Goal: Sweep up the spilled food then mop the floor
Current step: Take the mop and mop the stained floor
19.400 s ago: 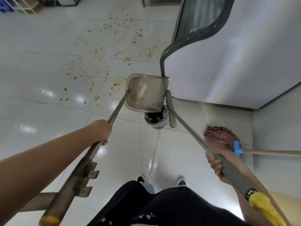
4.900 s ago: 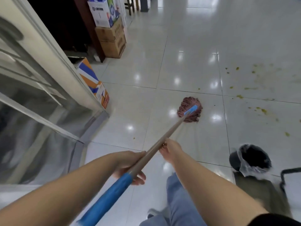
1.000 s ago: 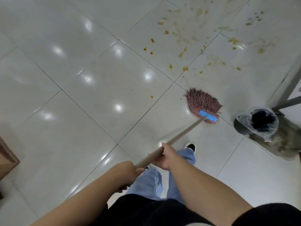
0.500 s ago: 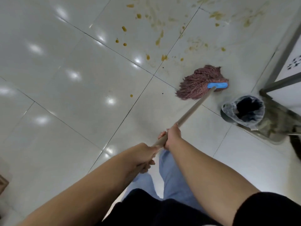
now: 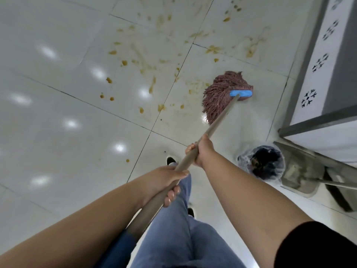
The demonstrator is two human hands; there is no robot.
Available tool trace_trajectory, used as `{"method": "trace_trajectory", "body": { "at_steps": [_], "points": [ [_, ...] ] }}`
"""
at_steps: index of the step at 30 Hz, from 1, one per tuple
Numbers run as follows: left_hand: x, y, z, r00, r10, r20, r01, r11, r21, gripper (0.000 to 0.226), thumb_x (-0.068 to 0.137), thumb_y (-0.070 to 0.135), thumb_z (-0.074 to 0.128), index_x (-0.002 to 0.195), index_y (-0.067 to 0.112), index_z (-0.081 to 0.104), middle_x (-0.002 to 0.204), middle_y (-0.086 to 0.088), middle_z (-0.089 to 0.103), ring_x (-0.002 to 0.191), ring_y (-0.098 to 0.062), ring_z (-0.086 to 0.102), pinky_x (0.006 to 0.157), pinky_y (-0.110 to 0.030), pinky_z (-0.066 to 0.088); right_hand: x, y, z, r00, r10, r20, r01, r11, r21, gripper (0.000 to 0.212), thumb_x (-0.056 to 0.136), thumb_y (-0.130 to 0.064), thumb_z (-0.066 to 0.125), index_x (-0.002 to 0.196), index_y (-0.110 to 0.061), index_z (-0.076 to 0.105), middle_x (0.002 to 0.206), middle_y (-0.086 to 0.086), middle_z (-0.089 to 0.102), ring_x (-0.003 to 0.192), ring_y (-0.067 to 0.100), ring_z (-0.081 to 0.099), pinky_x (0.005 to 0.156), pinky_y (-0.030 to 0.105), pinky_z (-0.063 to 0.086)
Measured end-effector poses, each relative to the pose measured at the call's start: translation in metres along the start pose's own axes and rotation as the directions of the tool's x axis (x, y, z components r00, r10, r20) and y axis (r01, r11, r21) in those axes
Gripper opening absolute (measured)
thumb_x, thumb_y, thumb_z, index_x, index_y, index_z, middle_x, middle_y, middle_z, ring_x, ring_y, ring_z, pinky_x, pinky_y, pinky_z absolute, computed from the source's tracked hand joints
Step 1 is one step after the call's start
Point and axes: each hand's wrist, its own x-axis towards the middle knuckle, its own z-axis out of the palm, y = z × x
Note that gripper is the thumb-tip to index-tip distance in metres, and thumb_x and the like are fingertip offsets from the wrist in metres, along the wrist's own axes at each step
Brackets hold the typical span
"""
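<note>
Head view: we find no readable writing or brand; the only markings are dark snowflake-like cutouts on the white panel (image 5: 318,62) of the grey-framed partition at right. The floor (image 5: 58,93) is glossy pale tile with dark grout lines and bright ceiling-light reflections, and the food stains (image 5: 152,84), orange-brown spots and smears, spread across the upper centre tiles. The mop (image 5: 222,93), reddish strings under a blue clamp, lies on the floor at the right edge of the stains, just short of the partition. Our left hand (image 5: 164,182) wraps the wooden handle (image 5: 218,120) low down, fingers curled round it; our right hand (image 5: 201,151) grips it further up, fingers closed around it. A bag-lined bin (image 5: 264,163) stands at lower right, a dustpan (image 5: 301,176) just beside it. Jeans and dark shoes show below.
</note>
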Motion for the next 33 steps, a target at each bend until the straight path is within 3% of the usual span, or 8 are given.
{"method": "trace_trajectory", "body": {
  "at_steps": [4,9,12,15,18,22,28,33],
  "points": [
    [0.033,0.103,0.006,0.999,-0.03,0.039,0.033,0.998,-0.062,0.025,0.094,0.033,0.052,0.08,0.014,0.045,0.037,0.004,0.039,0.025,-0.003,0.032,0.029,-0.009,0.027,0.019,-0.098,0.038,0.996,-0.088,0.0,0.088,0.996,-0.011,0.044,0.095,-0.046,0.042,0.07,-0.01,0.032,0.031,0.003,0.035,0.02,0.011,0.034,0.033,0.012,0.036],
    [0.067,0.222,0.015,0.989,0.007,0.146,0.01,0.993,-0.118,0.023,0.093,0.032,0.052,0.089,0.011,0.045,0.039,0.005,0.039,0.025,-0.002,0.033,0.028,-0.01,0.03,0.029,-0.211,0.08,0.983,-0.148,-0.111,0.133,0.982,-0.132,0.033,0.091,-0.04,0.053,0.088,-0.009,0.044,0.076,0.009,0.049,0.047,0.018,0.053,0.035,0.018,0.045],
    [0.073,0.283,0.033,0.991,-0.012,0.133,0.026,0.994,-0.106,0.023,0.092,0.032,0.053,0.083,0.012,0.046,0.037,0.005,0.038,0.024,-0.002,0.032,0.028,-0.009,0.028,0.021,-0.255,0.095,0.981,-0.159,-0.112,0.13,0.964,-0.231,0.032,0.094,-0.042,0.046,0.093,-0.01,0.041,0.085,0.012,0.049,0.044,0.018,0.057,0.037,0.02,0.049],
    [0.082,0.332,0.051,0.992,-0.015,0.127,0.027,0.995,-0.097,0.025,0.09,0.031,0.056,0.078,0.011,0.048,0.037,0.004,0.038,0.023,-0.004,0.032,0.029,-0.008,0.028,0.02,-0.301,0.102,0.982,-0.151,-0.114,0.134,0.98,-0.145,0.029,0.096,-0.038,0.042,0.089,-0.01,0.041,0.073,0.008,0.047,0.029,0.012,0.045,0.036,0.014,0.042],
    [0.095,0.392,0.064,0.997,-0.015,0.078,0.022,0.996,-0.089,0.028,0.089,0.032,0.057,0.074,0.01,0.049,0.036,0.002,0.038,0.022,-0.005,0.031,0.029,-0.007,0.027,0.029,-0.361,0.117,0.985,-0.142,-0.099,0.125,0.979,-0.162,0.029,0.097,-0.036,0.039,0.082,-0.011,0.039,0.063,0.006,0.043,0.032,0.011,0.041,0.036,0.013,0.039],
    [0.128,0.493,0.09,1.0,0.003,0.026,0.0,0.995,-0.1,0.034,0.09,0.035,0.056,0.068,0.012,0.044,0.034,0.003,0.035,0.02,-0.005,0.029,0.028,-0.007,0.024,0.049,-0.466,0.138,0.976,-0.201,-0.081,0.185,0.967,-0.176,0.021,0.097,-0.029,0.036,0.09,-0.01,0.039,0.062,0.005,0.041,0.029,0.011,0.041,0.035,0.012,0.038],
    [0.213,0.648,0.134,0.997,0.071,0.039,-0.069,0.996,-0.055,0.028,0.089,0.036,0.058,0.092,0.009,0.053,0.046,0.001,0.04,0.029,-0.006,0.035,0.032,-0.011,0.031,0.105,-0.649,0.159,0.973,-0.212,-0.093,0.191,0.961,-0.2,0.025,0.099,-0.036,0.039,0.105,-0.011,0.039,0.046,0.005,0.042,0.019,0.012,0.038,0.033,0.016,0.041],
    [0.269,0.753,0.142,0.999,0.051,0.002,-0.051,0.993,0.108,0.031,0.092,0.041,0.055,0.091,0.011,0.046,0.039,0.002,0.041,0.027,-0.009,0.036,0.034,-0.012,0.033,0.14,-0.753,0.185,0.981,-0.177,-0.081,0.158,0.967,-0.198,0.029,0.098,-0.038,0.041,0.105,-0.01,0.041,0.056,0.01,0.054,0.025,0.016,0.049,0.035,0.021,0.047]
  ]
}}
